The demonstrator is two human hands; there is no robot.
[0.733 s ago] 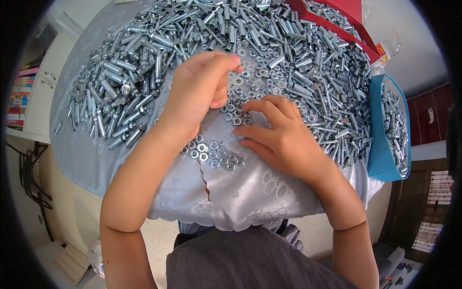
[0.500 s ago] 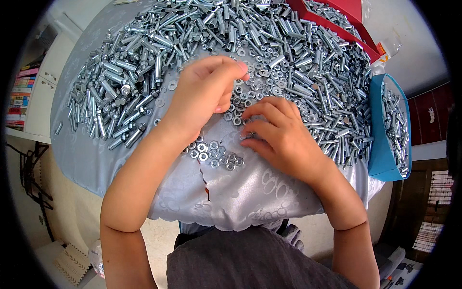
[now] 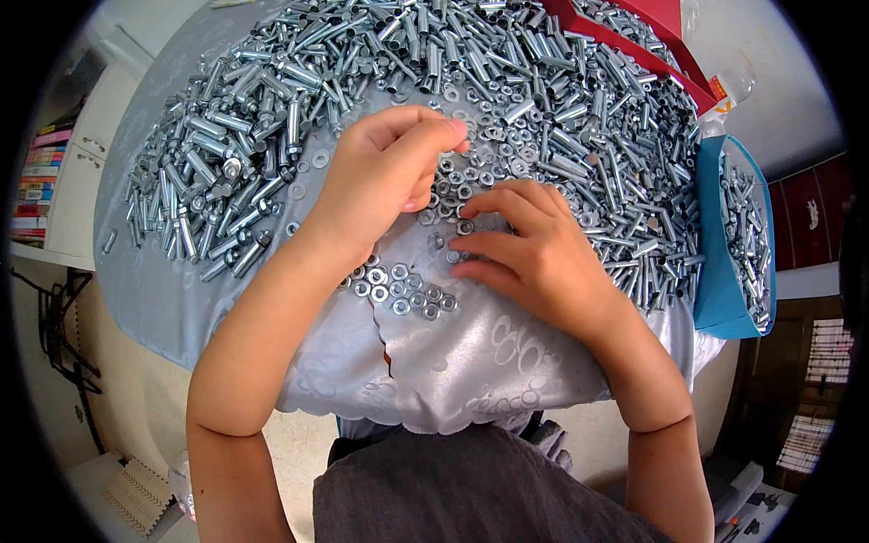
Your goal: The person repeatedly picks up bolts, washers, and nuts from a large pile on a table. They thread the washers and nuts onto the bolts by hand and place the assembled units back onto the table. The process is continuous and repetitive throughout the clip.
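My left hand [image 3: 387,167] is closed, its thumb and forefinger pressed together above the middle of the table. Whatever it may hold is hidden. My right hand [image 3: 536,249] hovers low over the cloth with curved fingers apart. By those fingertips lie a few loose hex nuts [image 3: 453,257]. More nuts and washers [image 3: 493,136] spread beyond both hands. A small cluster of hex nuts [image 3: 398,290] sits on the bare cloth below my left wrist. Left of my left hand is a heap of sleeved bolts [image 3: 213,145] with nuts fitted.
Metal sleeves [image 3: 434,63] and thin bolts [image 3: 625,199] heap across the back and right of the grey tablecloth [image 3: 434,362]. A red box [image 3: 625,45] and a blue box [image 3: 715,235], both holding metal parts, stand at the right. The cloth has a tear [image 3: 383,339] in front.
The fingers of my right hand have shifted slightly, and loose nuts by their tips now show more. My left hand stays in nearly the same place, still closed.
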